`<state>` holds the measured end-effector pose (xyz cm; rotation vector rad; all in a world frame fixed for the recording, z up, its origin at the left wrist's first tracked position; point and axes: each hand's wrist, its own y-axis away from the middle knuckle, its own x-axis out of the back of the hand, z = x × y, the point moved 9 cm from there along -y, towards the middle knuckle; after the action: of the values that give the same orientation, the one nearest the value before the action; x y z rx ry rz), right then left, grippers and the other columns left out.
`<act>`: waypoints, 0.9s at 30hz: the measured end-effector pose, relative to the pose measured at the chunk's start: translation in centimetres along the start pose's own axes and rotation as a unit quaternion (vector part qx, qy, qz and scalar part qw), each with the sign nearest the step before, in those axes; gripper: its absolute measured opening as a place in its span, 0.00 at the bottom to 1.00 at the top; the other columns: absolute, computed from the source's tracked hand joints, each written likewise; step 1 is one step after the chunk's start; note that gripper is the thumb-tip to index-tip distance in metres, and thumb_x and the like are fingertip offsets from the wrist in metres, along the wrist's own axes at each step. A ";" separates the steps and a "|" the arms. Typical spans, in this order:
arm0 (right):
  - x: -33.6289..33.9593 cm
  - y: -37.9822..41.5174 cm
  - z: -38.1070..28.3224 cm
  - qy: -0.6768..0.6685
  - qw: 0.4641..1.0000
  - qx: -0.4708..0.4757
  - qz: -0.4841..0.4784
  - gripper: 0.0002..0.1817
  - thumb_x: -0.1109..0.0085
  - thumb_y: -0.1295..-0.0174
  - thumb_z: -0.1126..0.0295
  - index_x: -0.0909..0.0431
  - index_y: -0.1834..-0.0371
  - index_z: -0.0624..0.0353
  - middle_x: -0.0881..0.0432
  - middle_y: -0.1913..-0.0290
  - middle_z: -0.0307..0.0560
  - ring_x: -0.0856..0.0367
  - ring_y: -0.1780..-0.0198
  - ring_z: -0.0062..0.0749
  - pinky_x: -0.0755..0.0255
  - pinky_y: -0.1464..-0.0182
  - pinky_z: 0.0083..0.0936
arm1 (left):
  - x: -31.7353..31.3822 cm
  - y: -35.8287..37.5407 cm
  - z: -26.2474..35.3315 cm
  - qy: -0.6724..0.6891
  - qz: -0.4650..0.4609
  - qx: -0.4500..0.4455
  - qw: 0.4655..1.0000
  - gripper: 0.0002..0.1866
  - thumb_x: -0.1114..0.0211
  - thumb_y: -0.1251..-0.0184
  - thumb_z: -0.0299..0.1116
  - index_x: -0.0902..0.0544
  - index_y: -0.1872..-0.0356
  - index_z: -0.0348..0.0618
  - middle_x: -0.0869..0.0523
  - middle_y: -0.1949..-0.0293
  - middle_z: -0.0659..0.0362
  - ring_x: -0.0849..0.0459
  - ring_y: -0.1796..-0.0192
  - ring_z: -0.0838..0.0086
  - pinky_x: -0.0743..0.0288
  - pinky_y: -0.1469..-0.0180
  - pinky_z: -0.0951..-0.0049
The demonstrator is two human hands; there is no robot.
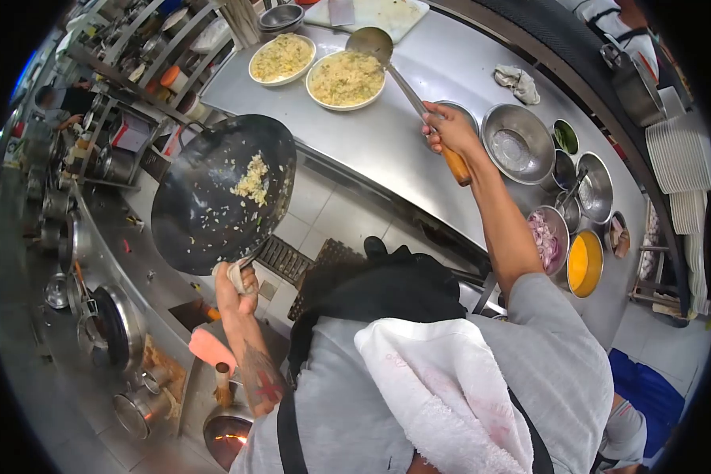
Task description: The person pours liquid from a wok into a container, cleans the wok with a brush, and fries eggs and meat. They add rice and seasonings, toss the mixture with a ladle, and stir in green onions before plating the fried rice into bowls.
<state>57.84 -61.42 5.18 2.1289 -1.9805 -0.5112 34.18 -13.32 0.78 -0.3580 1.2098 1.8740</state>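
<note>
My left hand (237, 288) is closed round a pale cloth at the handle of a black wok (213, 189), which is tilted. Some fried rice (252, 182) and scattered bits lie inside it. My right hand (450, 130) grips the metal shaft of a ladle (411, 91), just above its wooden end. The bowl of the ladle touches or hangs just over the rice in a white dish (346, 103). Left of that stands a second white dish (275, 81), also full of rice.
On the steel counter (339, 134) are a cutting board (403, 17), a crumpled cloth (518, 84), a large metal bowl (518, 144), chopped onions (543, 237) and yellow liquid (583, 265). A lit burner (227, 441) is at lower left. Other people are partly visible.
</note>
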 end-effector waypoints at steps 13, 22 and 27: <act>-3.9 -5.2 -7.9 0.017 0.999 0.052 -0.005 0.27 0.47 0.29 0.69 0.37 0.28 0.59 0.24 0.70 0.41 0.34 0.81 0.15 0.37 0.82 0.15 | -8.1 -12.4 9.1 -0.067 -0.006 -0.076 0.995 0.14 0.50 0.25 0.37 0.27 0.70 0.39 0.26 0.77 0.59 0.33 0.82 0.78 0.41 0.85 0.81; -18.3 -11.2 -6.9 0.405 0.902 0.148 0.015 0.28 0.46 0.34 0.67 0.33 0.29 0.54 0.16 0.67 0.60 0.16 0.72 0.46 0.21 0.63 0.40 | -12.8 -23.8 18.0 -0.116 -0.014 -0.113 0.987 0.14 0.49 0.26 0.37 0.29 0.74 0.44 0.28 0.82 0.60 0.33 0.86 0.78 0.41 0.86 0.80; -19.4 -14.1 -8.2 0.481 0.834 0.234 0.132 0.28 0.47 0.37 0.69 0.32 0.30 0.54 0.17 0.63 0.68 0.18 0.59 0.62 0.25 0.52 0.51 | -14.9 -26.0 21.3 -0.147 -0.002 -0.118 0.982 0.14 0.49 0.27 0.38 0.29 0.73 0.45 0.30 0.84 0.62 0.34 0.88 0.78 0.41 0.87 0.79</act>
<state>73.06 -41.65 9.97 1.6718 -1.7565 1.0059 67.59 1.61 4.90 -0.1990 0.7923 1.9894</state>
